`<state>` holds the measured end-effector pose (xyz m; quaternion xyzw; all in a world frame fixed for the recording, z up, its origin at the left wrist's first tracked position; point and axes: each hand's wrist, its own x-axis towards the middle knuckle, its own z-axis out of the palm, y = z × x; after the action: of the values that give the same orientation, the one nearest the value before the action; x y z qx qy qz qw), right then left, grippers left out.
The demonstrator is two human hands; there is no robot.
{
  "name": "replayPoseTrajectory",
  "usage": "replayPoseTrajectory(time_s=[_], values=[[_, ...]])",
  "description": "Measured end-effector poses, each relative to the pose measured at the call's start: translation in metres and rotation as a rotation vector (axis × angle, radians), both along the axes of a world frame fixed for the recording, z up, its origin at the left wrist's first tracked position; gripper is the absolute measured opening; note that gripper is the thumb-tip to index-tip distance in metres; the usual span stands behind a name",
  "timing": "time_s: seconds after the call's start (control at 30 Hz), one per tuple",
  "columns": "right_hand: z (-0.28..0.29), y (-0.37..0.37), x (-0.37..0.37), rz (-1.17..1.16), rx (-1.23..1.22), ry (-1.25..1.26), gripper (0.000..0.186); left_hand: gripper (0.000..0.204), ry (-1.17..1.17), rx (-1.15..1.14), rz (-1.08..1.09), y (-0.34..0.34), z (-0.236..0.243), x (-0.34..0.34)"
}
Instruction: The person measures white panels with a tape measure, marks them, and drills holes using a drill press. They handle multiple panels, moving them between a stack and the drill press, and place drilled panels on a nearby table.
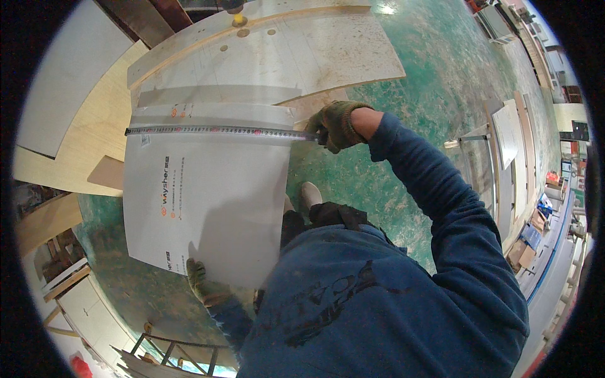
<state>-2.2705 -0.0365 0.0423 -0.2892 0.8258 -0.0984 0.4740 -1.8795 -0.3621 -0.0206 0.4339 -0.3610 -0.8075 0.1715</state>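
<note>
A large white board [208,189] with printed marks lies in front of me, one end near my body. Across its far part stretches a steel tape measure blade [214,130], its end at the board's left edge. My right hand [342,126], in a dark olive work glove, is closed at the blade's right end, just past the board's right edge; the glove mostly hides the tape's case. Low on the left, my left hand [203,283], gloved too, grips the board's near edge, with fingers showing on its upper face. A shadow falls over the board's near right part.
Beyond the board stands a dusty worktable [302,53] with a yellow-tipped tool [239,20] at its far edge. Plywood sheets [82,138] lie to the left. Panels [504,145] lean on a frame at right, above a worn green floor [391,195].
</note>
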Motion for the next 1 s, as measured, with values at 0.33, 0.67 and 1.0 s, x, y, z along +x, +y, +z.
replayPoseTrajectory(time_s=[0.33,0.67,1.0], values=[[-0.021,0.004,-0.006,-0.034,-0.039,-0.093,0.055,0.073,-0.285,-0.4,0.081,0.008,-0.003,0.011],[-0.043,0.013,-0.016,0.148,-0.11,0.021,0.042,0.065,-0.47,-0.573,0.152,0.028,0.016,-0.006],[-0.018,0.019,-0.002,0.279,-0.434,0.259,0.042,0.038,0.038,-0.145,0.227,0.012,0.015,0.003]])
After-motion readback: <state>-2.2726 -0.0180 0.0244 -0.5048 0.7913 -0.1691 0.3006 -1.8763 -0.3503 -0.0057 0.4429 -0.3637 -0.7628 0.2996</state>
